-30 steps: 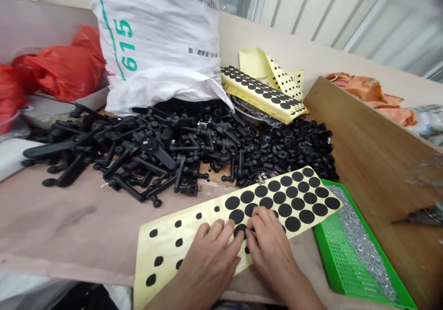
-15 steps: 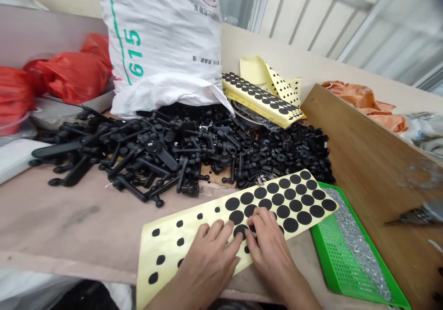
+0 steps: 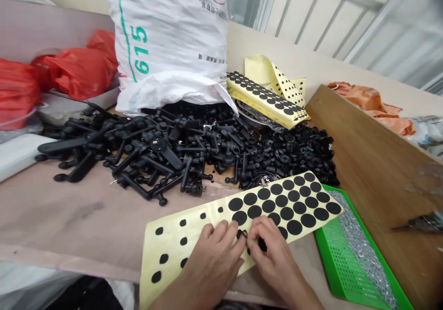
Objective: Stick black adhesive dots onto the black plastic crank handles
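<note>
A pale yellow sheet point(image 3: 170, 245) of black stickers slants across the table before me, its right end overlapping a green tray point(image 3: 332, 266). Large round dots cover its right half; small dots dot the left. My left hand point(image 3: 212, 257) lies on the sheet, fingers stretched over it and its index fingertip beside a partly lifted round sticker point(image 3: 244, 234). Thumb and forefinger of my right hand point(image 3: 272, 247) pinch that sticker's edge, curling it up from the backing. The fingers partly hide the sticker.
Beyond the sheet lies a heap of black plastic arms point(image 3: 155, 148), with small black round parts point(image 3: 297, 151) to its right. A white woven sack point(image 3: 173, 33) stands behind. More sticker sheets point(image 3: 273, 98) rest at the back. A wooden board point(image 3: 367, 162) borders the right; red bags point(image 3: 79, 68) sit left.
My right fingertips have closed on a round sticker, which now bends up from the sheet. My left hand has stayed in nearly the same place; the whole view has shifted slightly.
</note>
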`<state>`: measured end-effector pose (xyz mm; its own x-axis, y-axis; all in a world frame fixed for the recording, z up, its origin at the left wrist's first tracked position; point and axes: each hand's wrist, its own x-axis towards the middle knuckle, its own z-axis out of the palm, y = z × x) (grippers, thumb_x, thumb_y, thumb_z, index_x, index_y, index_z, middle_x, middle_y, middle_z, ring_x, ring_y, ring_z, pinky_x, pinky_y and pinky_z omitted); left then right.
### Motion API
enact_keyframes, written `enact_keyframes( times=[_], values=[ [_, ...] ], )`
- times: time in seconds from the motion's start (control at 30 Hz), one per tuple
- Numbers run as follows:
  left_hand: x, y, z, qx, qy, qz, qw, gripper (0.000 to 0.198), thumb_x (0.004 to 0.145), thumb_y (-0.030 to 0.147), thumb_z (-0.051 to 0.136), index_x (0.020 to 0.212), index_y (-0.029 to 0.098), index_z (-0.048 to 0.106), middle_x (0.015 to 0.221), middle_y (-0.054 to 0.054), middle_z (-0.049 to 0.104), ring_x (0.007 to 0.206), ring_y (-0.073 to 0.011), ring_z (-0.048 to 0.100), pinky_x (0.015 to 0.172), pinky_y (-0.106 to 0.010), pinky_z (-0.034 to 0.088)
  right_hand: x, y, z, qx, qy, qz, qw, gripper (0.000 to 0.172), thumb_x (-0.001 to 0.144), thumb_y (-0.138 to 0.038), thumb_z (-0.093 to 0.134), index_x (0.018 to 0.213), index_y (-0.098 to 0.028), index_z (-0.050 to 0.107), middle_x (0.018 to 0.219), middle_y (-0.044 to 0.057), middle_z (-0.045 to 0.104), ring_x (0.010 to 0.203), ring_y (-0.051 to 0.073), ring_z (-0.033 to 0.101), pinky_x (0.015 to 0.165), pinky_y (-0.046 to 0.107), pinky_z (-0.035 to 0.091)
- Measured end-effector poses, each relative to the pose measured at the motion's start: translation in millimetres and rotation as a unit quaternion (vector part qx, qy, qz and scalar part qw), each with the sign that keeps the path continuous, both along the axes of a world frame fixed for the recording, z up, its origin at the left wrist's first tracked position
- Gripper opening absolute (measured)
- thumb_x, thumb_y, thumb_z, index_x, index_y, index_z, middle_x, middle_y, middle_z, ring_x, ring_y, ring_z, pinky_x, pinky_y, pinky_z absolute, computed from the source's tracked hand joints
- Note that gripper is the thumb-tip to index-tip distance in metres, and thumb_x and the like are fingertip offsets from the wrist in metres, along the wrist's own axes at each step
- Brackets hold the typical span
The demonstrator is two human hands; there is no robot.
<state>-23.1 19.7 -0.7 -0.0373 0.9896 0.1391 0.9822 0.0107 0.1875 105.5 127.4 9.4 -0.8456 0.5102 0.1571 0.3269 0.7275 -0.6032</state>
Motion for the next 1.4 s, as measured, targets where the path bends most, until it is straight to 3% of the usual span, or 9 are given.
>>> enact_keyframes(
  times=[0.17,0.4,0.63,0.77,0.9,1.0,1.2,1.3,1.4],
  values=[
    [-5,-2,-5.3,0.015,-0.035,0.001,0.999,0.025,0.085,0.032,0.058,0.108,0.024,0.054,0.114,-0.005,0.058,0.100,-0.0263,0.050,0.076,-0.039,0.037,3,3,-6.7,0.022,-0.005,0.019,1.000,0.019,0.079,-0.003,0.043,0.083,-0.022,0.041,0.088,0.003,0.054,0.084,0.019,0.053,0.074,0.034,0.045],
    [-13,0,-33.0,0.147,0.012,-0.015,0.989,0.017,0.076,0.028,0.065,0.090,0.022,0.058,0.102,-0.003,0.062,0.090,-0.0227,0.052,0.068,-0.033,0.035,1,6,-19.6,0.053,0.057,0.037,0.996,0.019,0.082,-0.004,0.043,0.082,-0.023,0.038,0.083,0.001,0.054,0.078,0.019,0.054,0.067,0.031,0.044],
    [-10,-6,-14.8,0.099,-0.036,-0.015,0.994,0.020,0.076,0.019,0.061,0.096,0.023,0.060,0.110,-0.005,0.063,0.095,-0.0254,0.053,0.077,-0.037,0.043,2,2,-11.4,0.014,0.070,0.054,0.996,0.017,0.086,-0.006,0.040,0.083,-0.022,0.037,0.087,0.003,0.054,0.084,0.020,0.052,0.072,0.034,0.042],
    [-34,-11,2.7,0.091,-0.085,-0.056,0.991,0.022,0.079,0.015,0.055,0.099,0.023,0.060,0.111,-0.005,0.062,0.095,-0.0213,0.055,0.081,-0.031,0.047,3,2,-18.9,0.015,0.073,0.071,0.995,0.020,0.083,-0.004,0.043,0.081,-0.023,0.036,0.083,0.002,0.056,0.083,0.021,0.052,0.071,0.033,0.042],
    [-86,-4,24.0,0.188,0.010,0.118,0.975,0.029,0.090,0.022,0.042,0.114,0.015,0.056,0.113,-0.014,0.059,0.104,-0.0276,0.053,0.086,-0.039,0.045,4,4,-26.5,-0.035,0.088,0.043,0.995,0.026,0.073,0.000,0.043,0.078,-0.023,0.035,0.079,0.000,0.056,0.081,0.021,0.053,0.071,0.033,0.041],
    [-118,9,30.7,0.155,0.012,0.246,0.957,0.039,0.090,0.031,0.038,0.118,0.011,0.055,0.107,-0.017,0.061,0.098,-0.0329,0.055,0.082,-0.045,0.046,6,9,-24.0,-0.119,0.081,0.040,0.989,0.024,0.071,-0.001,0.044,0.075,-0.023,0.036,0.082,0.002,0.056,0.082,0.020,0.055,0.072,0.032,0.043],
    [-135,23,22.8,0.119,-0.130,0.293,0.940,0.049,0.079,0.024,0.042,0.128,0.018,0.049,0.093,-0.008,0.065,0.084,-0.0272,0.062,0.070,-0.036,0.048,7,17,-17.9,-0.237,0.125,0.025,0.963,0.013,0.072,-0.010,0.050,0.070,-0.022,0.045,0.085,0.004,0.060,0.087,0.022,0.057,0.077,0.032,0.043],
    [-136,24,23.0,0.180,-0.300,0.326,0.878,0.052,0.074,0.029,0.052,0.125,0.019,0.049,0.081,-0.002,0.063,0.071,-0.0211,0.062,0.065,-0.031,0.049,6,16,-18.7,-0.289,0.164,-0.030,0.943,0.009,0.070,-0.016,0.054,0.066,-0.022,0.049,0.085,0.005,0.063,0.087,0.023,0.057,0.079,0.033,0.041],
    [-128,25,32.1,0.259,-0.553,0.323,0.723,0.057,0.066,0.032,0.064,0.119,0.018,0.050,0.077,-0.001,0.063,0.068,-0.0178,0.062,0.060,-0.026,0.050,7,16,-17.4,-0.365,0.193,-0.082,0.907,0.008,0.069,-0.023,0.061,0.065,-0.022,0.055,0.091,0.007,0.065,0.091,0.025,0.057,0.083,0.035,0.040]
  ],
)
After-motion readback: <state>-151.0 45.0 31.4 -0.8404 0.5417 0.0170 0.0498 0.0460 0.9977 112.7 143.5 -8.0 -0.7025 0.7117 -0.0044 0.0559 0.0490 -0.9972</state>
